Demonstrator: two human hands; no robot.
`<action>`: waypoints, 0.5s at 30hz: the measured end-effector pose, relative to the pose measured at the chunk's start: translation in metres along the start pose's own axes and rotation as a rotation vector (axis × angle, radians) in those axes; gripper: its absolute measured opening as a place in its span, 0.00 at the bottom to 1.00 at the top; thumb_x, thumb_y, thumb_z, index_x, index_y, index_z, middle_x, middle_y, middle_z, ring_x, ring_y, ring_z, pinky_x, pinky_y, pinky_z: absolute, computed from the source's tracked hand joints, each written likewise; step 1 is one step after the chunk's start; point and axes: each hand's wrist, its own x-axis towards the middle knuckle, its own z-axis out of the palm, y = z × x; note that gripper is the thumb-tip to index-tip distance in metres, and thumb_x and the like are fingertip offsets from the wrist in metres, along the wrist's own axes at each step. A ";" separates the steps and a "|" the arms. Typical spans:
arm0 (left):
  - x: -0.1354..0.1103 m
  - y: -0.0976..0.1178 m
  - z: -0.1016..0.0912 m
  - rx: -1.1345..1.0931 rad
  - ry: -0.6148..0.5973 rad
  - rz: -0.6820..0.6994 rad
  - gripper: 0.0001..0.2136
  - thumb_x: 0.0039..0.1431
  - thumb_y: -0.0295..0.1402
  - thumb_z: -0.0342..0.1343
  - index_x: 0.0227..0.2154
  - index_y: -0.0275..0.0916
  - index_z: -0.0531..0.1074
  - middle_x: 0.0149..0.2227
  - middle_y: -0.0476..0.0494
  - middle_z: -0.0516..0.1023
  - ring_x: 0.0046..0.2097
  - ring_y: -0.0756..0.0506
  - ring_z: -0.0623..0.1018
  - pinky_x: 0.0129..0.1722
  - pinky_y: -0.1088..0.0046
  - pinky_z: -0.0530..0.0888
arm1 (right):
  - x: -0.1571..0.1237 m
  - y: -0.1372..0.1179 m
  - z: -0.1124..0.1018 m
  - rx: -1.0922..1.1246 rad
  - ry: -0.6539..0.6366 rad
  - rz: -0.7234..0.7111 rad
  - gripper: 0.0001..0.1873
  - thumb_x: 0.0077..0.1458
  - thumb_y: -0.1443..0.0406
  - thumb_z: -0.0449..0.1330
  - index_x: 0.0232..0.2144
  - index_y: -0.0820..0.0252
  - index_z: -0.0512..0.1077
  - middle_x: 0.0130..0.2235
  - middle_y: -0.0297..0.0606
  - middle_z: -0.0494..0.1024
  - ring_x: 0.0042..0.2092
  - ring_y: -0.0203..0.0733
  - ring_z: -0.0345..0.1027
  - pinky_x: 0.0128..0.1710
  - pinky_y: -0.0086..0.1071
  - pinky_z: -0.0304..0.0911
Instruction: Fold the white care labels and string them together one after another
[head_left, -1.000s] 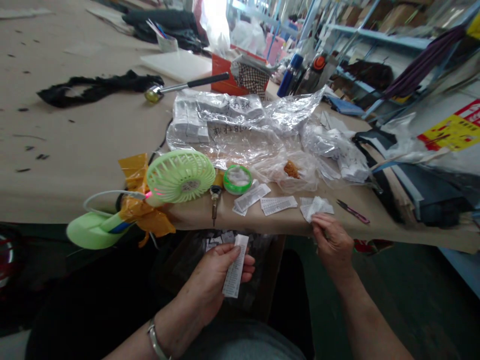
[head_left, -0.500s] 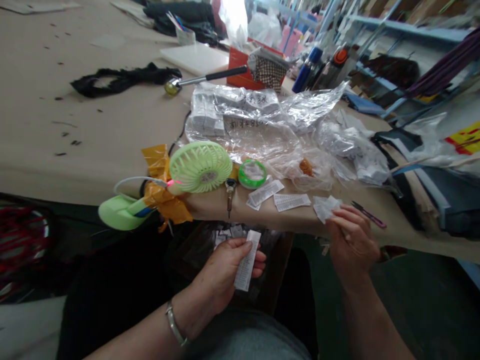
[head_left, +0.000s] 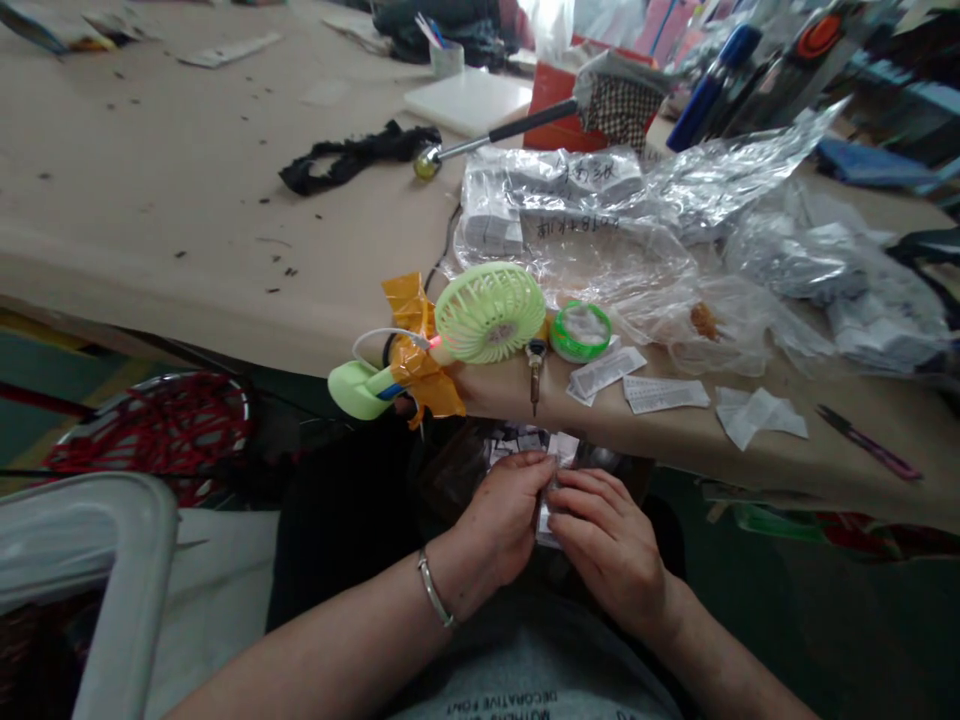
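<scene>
My left hand (head_left: 501, 515) is closed around a narrow strip of printed white labels (head_left: 548, 533), held low in front of the table edge. My right hand (head_left: 611, 535) lies against the strip from the other side, its fingers curled over it and covering most of it. Just beyond both hands, below the tabletop, several small labels (head_left: 517, 440) lie in a dark container. Printed label strips (head_left: 609, 370) and a second group of labels (head_left: 665, 394) rest along the table edge. Crumpled white slips (head_left: 759, 415) lie farther right.
A green handheld fan (head_left: 491, 313) is taped at the table edge beside a screwdriver-like pointed tool (head_left: 535, 378) and a green round tub (head_left: 581, 330). Clear plastic bags (head_left: 600, 250) spread behind. A pink-handled pointed tool (head_left: 870, 443) lies right. A white-rimmed bin (head_left: 142, 580) stands left.
My right hand has left the crumpled slips on the table and come down to the label strip in my left hand. The view has swung left, showing the bin.
</scene>
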 end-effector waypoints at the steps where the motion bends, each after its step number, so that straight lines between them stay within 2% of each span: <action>1: 0.001 0.000 -0.001 0.015 -0.006 -0.001 0.05 0.41 0.28 0.61 0.20 0.33 0.70 0.22 0.48 0.73 0.24 0.53 0.70 0.25 0.78 0.64 | 0.001 -0.001 -0.001 0.000 -0.002 0.003 0.09 0.54 0.75 0.56 0.33 0.60 0.73 0.37 0.40 0.80 0.47 0.44 0.71 0.48 0.43 0.66; 10: 0.000 -0.001 -0.002 0.002 -0.044 -0.002 0.06 0.44 0.31 0.62 0.22 0.33 0.72 0.24 0.47 0.74 0.27 0.53 0.71 0.28 0.78 0.66 | 0.002 -0.005 0.000 -0.023 -0.039 0.019 0.09 0.55 0.74 0.55 0.33 0.59 0.73 0.38 0.39 0.80 0.46 0.43 0.72 0.50 0.43 0.65; 12: 0.000 -0.001 -0.002 0.001 -0.059 -0.014 0.08 0.45 0.33 0.63 0.22 0.32 0.72 0.24 0.46 0.74 0.27 0.53 0.71 0.27 0.78 0.66 | 0.001 -0.005 0.000 -0.016 -0.052 0.022 0.08 0.55 0.75 0.56 0.34 0.60 0.73 0.38 0.40 0.80 0.47 0.43 0.72 0.51 0.43 0.64; 15: -0.001 -0.001 -0.002 0.024 -0.062 -0.033 0.07 0.44 0.30 0.63 0.23 0.32 0.72 0.24 0.47 0.73 0.26 0.53 0.71 0.25 0.80 0.65 | 0.000 -0.006 -0.001 -0.002 -0.072 0.033 0.09 0.54 0.75 0.57 0.34 0.60 0.73 0.39 0.39 0.80 0.47 0.42 0.71 0.52 0.42 0.62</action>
